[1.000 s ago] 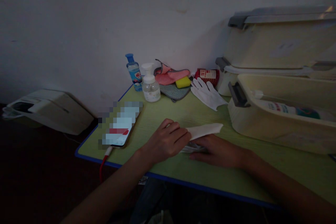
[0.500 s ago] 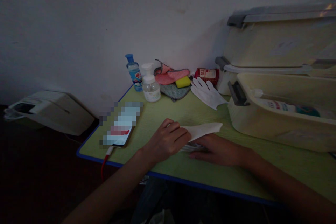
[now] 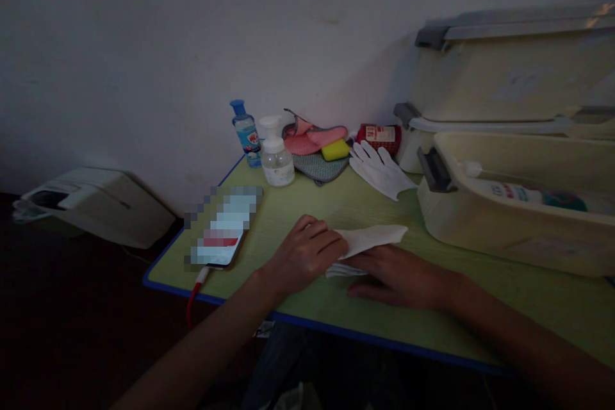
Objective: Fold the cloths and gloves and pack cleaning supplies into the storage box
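Note:
My left hand (image 3: 308, 256) is closed on the raised edge of a white glove (image 3: 372, 241), its fingers pinching the cloth above the table. My right hand (image 3: 396, 275) lies low from the right, fingers stretched out under that flap and thumb apart below. Its fingertips pass between the lifted cloth and a lower white layer, so their ends are hidden. A second white glove (image 3: 377, 170) lies flat, palm side unclear, farther back on the green table (image 3: 298, 205).
A phone (image 3: 230, 230) on a red cable lies at left. Behind stand a blue bottle (image 3: 247, 134), a pump bottle (image 3: 277, 163), cloths (image 3: 317, 166), a yellow sponge (image 3: 335, 150) and a red packet (image 3: 379, 138). At right are an open bin (image 3: 504, 240) and stacked boxes (image 3: 500, 83).
My right fingers have shifted slightly left beneath the flap, and the lower white layer has moved a little. My left hand keeps its grip, almost unmoved.

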A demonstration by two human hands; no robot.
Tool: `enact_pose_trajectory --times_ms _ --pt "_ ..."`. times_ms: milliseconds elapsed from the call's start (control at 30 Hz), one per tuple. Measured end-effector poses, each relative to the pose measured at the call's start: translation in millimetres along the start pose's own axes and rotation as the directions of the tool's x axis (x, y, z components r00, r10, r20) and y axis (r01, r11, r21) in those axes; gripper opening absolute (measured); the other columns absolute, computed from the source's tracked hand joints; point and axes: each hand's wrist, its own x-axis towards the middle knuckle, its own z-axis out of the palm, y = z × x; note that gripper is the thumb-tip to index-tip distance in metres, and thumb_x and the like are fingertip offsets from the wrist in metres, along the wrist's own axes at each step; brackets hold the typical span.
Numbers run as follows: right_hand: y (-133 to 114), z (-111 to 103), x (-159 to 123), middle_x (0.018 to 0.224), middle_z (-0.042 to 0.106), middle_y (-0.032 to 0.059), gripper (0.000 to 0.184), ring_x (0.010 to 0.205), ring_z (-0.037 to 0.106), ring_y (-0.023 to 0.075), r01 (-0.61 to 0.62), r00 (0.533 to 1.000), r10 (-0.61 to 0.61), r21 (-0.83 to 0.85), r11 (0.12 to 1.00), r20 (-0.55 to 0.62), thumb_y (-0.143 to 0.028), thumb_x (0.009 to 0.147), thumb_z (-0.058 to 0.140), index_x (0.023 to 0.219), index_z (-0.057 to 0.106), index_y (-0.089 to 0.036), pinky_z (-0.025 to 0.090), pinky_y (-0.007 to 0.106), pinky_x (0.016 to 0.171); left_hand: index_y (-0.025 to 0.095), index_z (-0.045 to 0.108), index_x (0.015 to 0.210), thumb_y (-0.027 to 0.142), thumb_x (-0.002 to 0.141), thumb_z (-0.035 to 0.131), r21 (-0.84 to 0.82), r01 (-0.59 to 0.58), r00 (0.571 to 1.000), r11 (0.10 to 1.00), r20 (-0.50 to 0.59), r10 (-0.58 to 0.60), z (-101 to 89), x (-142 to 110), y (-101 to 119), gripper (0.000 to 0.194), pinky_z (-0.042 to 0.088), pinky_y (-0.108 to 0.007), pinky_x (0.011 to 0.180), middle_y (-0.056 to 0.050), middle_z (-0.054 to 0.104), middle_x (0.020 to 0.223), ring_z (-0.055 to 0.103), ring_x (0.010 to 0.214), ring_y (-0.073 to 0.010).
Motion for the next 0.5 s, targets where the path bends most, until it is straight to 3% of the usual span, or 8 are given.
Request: enact_pose_trajectory --times_ms 333,500 --pt "-0.5 -3.2 -1.7 0.095 0.068 0.0104 0.032 0.083 0.062 0.0201 0.121 0.984 -0.149 -0.244 0.962 -0.097 -0.031 0.086 0.049 0.112 0.058 -0.014 0.047 0.031 0.072 0.015 0.056 0.080 0.015 0.091 0.038 -0.005 0.010 1.000 1.000 0.004 -0.010 0.5 0.6 0.3 0.022 0.035 -0.029 0.065 -0.003 0.066 0.076 0.049 0.067 -0.0147" --pt "0.2 -3.9 -4.0 0.081 0.069 0.0061 0.028 0.071 0.061 0.0161 0.212 0.906 -0.334 -0.405 0.889 -0.260 -0.027 0.092 0.039 0.091 0.063 -0.013 0.045 0.028 0.062 0.014 0.057 0.081 0.016 0.092 0.036 -0.009 0.014 0.999 1.000 0.034 -0.013 0.6 0.9 0.7 0.024 0.035 -0.028 0.066 -0.002 0.065 0.074 0.048 0.067 -0.0138"
